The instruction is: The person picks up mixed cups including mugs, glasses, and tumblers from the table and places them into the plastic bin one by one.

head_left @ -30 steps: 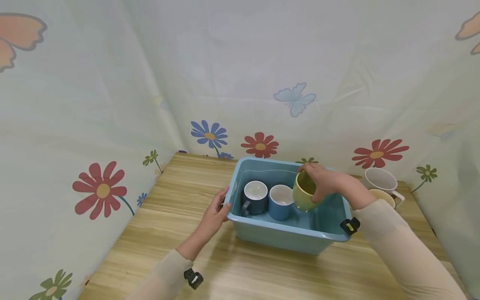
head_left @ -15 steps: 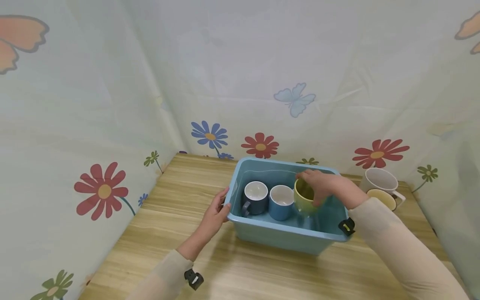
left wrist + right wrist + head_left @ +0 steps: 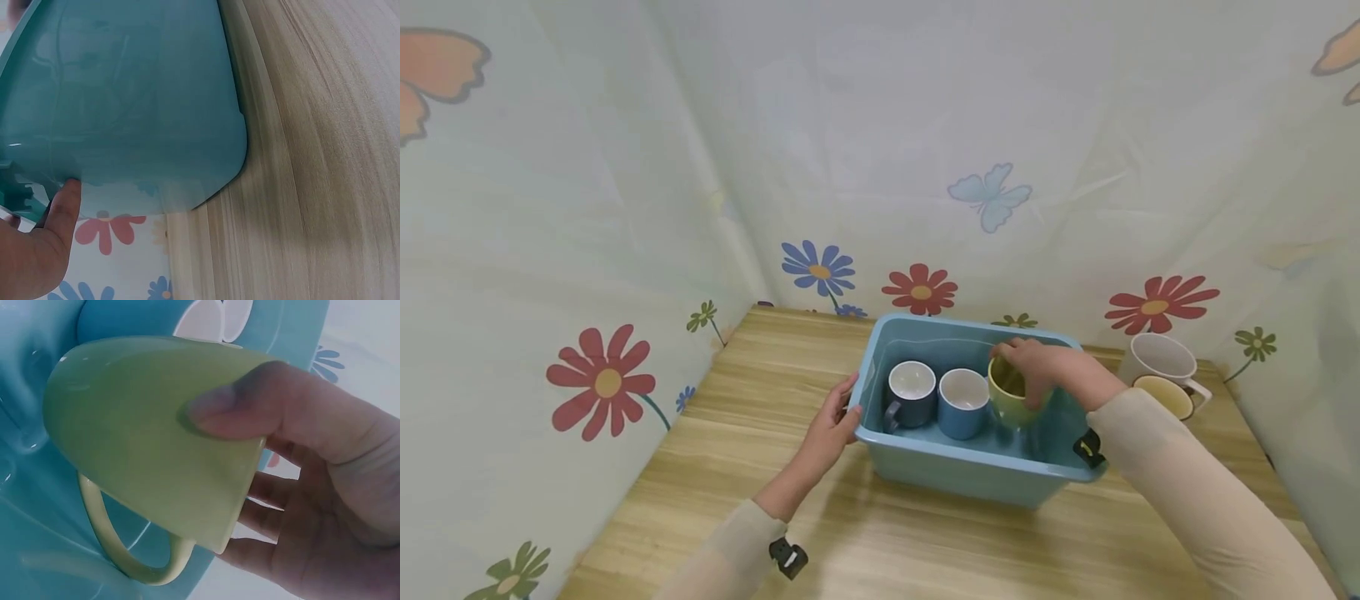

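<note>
A light-blue plastic bin (image 3: 962,453) stands on the wooden table. My left hand (image 3: 829,429) grips its left rim, thumb on the near side. Inside, a dark navy mug (image 3: 914,412) is at the left with a blue mug (image 3: 961,420) beside it, both upright. To their right, my right hand (image 3: 1043,368) holds a yellow-green mug (image 3: 1009,408) low in the bin. In the right wrist view, the thumb lies on the outside of the yellow-green mug (image 3: 144,437) and the other fingers are on its far side at the rim. Its handle (image 3: 115,544) is free of the fingers.
Outside the bin at the right back stand a large white mug (image 3: 1161,357) and a pale yellow cup (image 3: 1163,395), partly behind my right forearm. A flower-print curtain (image 3: 880,150) closes off the back and both sides of the wooden table (image 3: 760,367).
My right hand has lowered the yellow-green mug slightly into the bin and brought it more upright, beside the blue mug. My left hand stays on the rim.
</note>
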A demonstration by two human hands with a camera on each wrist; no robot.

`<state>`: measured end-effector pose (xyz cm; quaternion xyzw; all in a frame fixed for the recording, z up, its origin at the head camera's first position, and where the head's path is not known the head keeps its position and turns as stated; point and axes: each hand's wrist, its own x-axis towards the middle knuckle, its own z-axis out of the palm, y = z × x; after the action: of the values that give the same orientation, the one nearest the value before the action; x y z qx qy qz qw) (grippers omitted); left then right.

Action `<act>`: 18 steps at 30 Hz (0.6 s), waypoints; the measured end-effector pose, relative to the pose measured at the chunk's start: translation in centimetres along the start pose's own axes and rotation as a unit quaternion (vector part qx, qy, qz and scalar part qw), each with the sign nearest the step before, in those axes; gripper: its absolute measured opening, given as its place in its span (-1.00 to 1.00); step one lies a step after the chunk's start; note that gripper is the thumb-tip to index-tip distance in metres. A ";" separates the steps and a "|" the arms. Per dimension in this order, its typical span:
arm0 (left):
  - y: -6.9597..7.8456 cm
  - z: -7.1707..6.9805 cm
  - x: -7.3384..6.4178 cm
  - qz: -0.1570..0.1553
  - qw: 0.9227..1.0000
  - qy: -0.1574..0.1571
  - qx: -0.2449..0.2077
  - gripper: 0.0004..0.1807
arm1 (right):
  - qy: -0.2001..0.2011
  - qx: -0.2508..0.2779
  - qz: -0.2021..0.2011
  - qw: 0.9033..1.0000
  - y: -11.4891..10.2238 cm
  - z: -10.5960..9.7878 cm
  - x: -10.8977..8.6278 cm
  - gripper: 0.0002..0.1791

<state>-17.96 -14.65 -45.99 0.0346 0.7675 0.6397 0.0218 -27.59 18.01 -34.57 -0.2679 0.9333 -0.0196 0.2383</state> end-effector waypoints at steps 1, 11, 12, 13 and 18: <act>0.0 0.0 0.0 0.002 1.000 0.000 0.000 -0.39 | -0.005 -0.004 0.004 1.000 0.0 0.0 0.1 0.04; -0.2 -0.1 0.0 0.003 1.000 0.005 -0.002 -0.39 | -0.028 -0.044 0.032 0.998 -0.4 0.1 1.4 0.05; -0.2 -0.1 0.0 0.002 1.000 0.005 -0.004 -0.39 | -0.029 -0.046 0.035 0.998 -0.5 0.1 1.4 0.05; -0.2 -0.1 0.0 0.001 1.000 0.004 -0.005 -0.39 | -0.032 -0.046 0.039 0.998 -0.7 0.1 1.4 0.04; -0.3 0.0 0.0 0.001 1.000 0.004 -0.009 -0.38 | -0.044 -0.037 0.058 0.997 -1.4 0.3 1.4 0.04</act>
<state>-17.95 -14.71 -46.26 0.0327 0.7619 0.6467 0.0183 -27.80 16.12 -35.22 -0.2228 0.9360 0.0403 0.2694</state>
